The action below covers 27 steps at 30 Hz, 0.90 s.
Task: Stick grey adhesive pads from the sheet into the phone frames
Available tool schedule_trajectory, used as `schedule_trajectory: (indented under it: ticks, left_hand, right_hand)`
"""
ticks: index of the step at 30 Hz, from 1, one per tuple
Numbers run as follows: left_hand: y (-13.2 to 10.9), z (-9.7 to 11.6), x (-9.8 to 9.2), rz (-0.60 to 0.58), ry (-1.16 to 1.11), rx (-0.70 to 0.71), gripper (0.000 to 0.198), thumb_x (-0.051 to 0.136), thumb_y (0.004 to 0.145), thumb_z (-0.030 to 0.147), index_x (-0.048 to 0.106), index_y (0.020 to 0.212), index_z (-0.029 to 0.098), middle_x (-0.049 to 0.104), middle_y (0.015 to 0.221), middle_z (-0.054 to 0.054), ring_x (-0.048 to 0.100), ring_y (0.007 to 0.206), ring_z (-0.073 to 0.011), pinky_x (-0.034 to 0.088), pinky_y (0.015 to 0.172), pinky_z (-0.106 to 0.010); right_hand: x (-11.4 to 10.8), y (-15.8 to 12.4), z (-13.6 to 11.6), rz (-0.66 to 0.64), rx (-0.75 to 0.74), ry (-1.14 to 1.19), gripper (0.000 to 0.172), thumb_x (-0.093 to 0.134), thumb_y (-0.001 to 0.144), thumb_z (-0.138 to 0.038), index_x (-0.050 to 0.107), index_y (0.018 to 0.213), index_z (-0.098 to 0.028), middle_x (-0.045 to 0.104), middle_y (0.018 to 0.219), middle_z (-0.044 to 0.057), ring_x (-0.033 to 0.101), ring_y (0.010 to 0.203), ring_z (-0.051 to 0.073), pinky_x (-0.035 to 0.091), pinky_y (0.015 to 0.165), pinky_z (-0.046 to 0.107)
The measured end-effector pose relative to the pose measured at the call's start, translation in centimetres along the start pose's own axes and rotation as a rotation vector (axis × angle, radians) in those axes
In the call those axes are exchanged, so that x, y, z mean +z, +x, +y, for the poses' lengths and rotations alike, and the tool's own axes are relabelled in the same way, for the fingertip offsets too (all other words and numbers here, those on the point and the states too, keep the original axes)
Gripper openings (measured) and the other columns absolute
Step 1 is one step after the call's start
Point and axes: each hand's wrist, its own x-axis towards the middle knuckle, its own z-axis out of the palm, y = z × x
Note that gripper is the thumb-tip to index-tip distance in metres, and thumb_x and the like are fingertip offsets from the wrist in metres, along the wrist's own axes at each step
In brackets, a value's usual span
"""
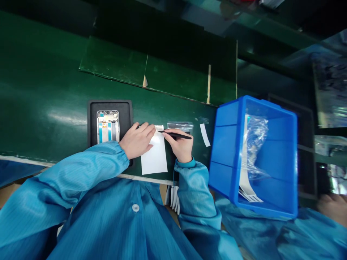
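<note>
Right-hand fingers (173,139) pinch black tweezers (177,134) at a white tab (159,127), left-hand fingers (148,131) curled alongside, their hold unclear — a phone frame (108,126) lies in a black tray (124,119).

Your left hand (137,141) and right hand (180,146) sit close together above a white sheet (154,155), with only a narrow gap between them, and the black tweezers (176,134) in your right hand bridge most of it. Leftward, a black tray (110,105) holding a phone frame (108,126) stands just beside your left hand. Rightward, a clear plastic bag (180,126) and a white strip (205,135) lie in your path, then the tall wall of a blue plastic bin (225,144) blocks the way. Forward, you can pass over the green bench (54,119) until a raised green board edge (157,86) stops you.
</note>
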Motion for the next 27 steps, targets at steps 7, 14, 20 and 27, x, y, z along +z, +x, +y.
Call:
schedule_trajectory:
  ticks: [7,14,20,27]
  left_hand:
    - [-0.2,-0.8,-1.0,0.021,-0.21,-0.01,0.06,0.065,0.089,0.035,0.049,0.141,0.009,0.052,0.146,-0.017,0.047,0.134,-0.0331,0.038,0.107,-0.047]
    - [-1.8,-2.3,-4.7,0.058,-0.704,-0.054,0.016,0.063,0.092,0.034,0.069,0.099,0.021,0.071,0.105,-0.004,0.064,0.103,-0.021,0.047,0.096,-0.036]
    - [-3.9,-3.4,-5.0,0.071,-0.752,-0.064,0.009,0.06,0.09,0.019,0.068,0.087,0.019,0.072,0.093,-0.002,0.064,0.092,-0.0181,0.049,0.087,-0.032]
    - [-6.1,-4.5,-5.4,0.154,-0.785,-0.135,0.01,0.062,0.09,0.019,0.069,0.082,0.019,0.071,0.09,-0.002,0.066,0.088,-0.0167,0.051,0.085,-0.031]
  right_hand:
    - [-1.7,-0.8,-2.2,0.097,0.056,0.082,0.013,0.086,0.074,-0.03,0.078,0.084,-0.024,0.079,0.084,0.003,0.075,0.079,0.022,0.062,0.078,0.039]
    - [-1.5,-2.6,-6.8,-0.025,-0.078,0.213,0.012,0.086,0.074,-0.024,0.077,0.083,-0.026,0.079,0.081,0.002,0.074,0.074,0.021,0.062,0.07,0.036]
    - [0.6,-3.4,-8.2,-0.04,-0.061,0.257,0.016,0.086,0.074,-0.023,0.077,0.086,-0.027,0.079,0.085,0.002,0.075,0.079,0.022,0.063,0.076,0.037]
    - [2.8,-3.5,-8.8,-0.086,0.037,0.247,0.018,0.087,0.073,-0.035,0.076,0.085,-0.025,0.08,0.085,0.003,0.076,0.079,0.024,0.065,0.076,0.04]
